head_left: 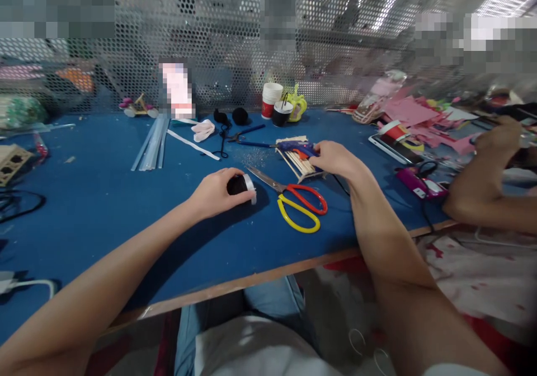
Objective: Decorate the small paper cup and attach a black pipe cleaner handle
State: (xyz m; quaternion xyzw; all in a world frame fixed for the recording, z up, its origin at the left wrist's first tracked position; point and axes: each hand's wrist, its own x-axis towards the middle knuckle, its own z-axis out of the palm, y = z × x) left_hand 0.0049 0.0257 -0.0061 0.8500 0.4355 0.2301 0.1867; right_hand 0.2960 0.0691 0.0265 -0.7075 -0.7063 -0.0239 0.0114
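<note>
My left hand (218,194) is wrapped round a small black cup-like piece with a white rim (249,188), tipped on its side low over the table. At the right, my right hand (338,160) grips the back end of a blue hot glue gun (298,149) with an orange trigger. The gun lies over a small rack of pale wooden sticks (297,164), its nozzle pointing left. Between my hands lie open scissors (282,188) with one red and one yellow handle.
Behind are glue sticks (151,144), white ribbon (203,130), pliers (241,135), black yarn (240,116), stacked paper cups (272,100) and a phone (177,90) against the mesh. Right, a co-worker's arm (482,177) rests near a white phone (394,149) and pink scraps (413,113).
</note>
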